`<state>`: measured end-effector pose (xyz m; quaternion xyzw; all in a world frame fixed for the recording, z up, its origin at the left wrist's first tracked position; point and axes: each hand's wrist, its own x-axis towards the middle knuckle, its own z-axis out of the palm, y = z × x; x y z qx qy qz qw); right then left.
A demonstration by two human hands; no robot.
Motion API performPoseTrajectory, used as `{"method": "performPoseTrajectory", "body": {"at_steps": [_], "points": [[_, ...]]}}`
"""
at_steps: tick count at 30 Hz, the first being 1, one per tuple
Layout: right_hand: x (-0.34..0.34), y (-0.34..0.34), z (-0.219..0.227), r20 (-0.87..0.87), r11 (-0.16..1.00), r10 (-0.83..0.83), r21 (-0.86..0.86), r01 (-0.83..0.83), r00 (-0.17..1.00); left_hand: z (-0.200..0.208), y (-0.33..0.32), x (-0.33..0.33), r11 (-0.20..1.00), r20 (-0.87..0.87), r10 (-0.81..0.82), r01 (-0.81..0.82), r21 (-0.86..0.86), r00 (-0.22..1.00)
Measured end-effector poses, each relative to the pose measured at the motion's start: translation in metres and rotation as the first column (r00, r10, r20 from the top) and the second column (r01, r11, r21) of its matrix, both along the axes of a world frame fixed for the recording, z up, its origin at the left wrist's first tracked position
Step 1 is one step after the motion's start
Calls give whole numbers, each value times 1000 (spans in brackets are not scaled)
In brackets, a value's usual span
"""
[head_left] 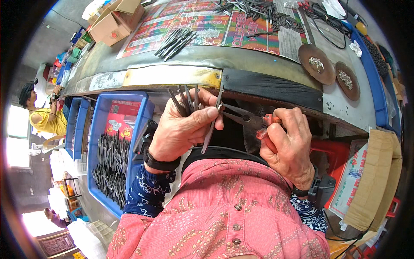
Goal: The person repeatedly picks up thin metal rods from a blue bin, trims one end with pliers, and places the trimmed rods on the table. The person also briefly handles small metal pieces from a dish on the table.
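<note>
My left hand (179, 127) is closed around a bunch of dark, narrow strips (186, 100), fanned upward from the fingers. Between its thumb and forefinger it pinches one more grey strip (211, 131) with a hole at its lower end. My right hand (288, 144) grips red-handled pliers (249, 121). Their jaw tips reach the upper part of the pinched strip, close to the left thumb. A small metal bit seems to be at the jaws, too small to name. Both hands are in front of the bench edge, above my lap.
On the bench (194, 60) lie a small pile of strips (174, 43) and a larger heap (258, 13). Two brown dishes (304, 58) hold tiny silvery parts. A blue bin (146, 110) of strips stands at left. Far left, a person in yellow (45, 118) sits.
</note>
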<state>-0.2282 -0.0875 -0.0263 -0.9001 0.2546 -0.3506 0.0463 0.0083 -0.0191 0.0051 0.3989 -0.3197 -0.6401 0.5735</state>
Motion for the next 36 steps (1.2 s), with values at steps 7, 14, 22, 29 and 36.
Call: {"method": "performPoseTrajectory", "body": {"at_steps": [7,14,22,29,36], "points": [[-4,-10,-6,295,667,270,629,-399,917,-4,5,-10,900,761,358,17,-435,541],[-6,-14,-17,497,131,211,839,-528,842,-3,-5,-2,676,752,621,336,-656,220],[-3,-18,-12,322,612,139,716,-337,936,3,-33,18,802,830,556,285,-525,-36],[0,-19,-20,341,692,118,646,-323,933,-4,-81,66,828,799,560,172,-534,-219],[1,-23,-22,327,713,108,632,-302,939,-18,-129,107,827,776,560,135,-546,-290]]}}
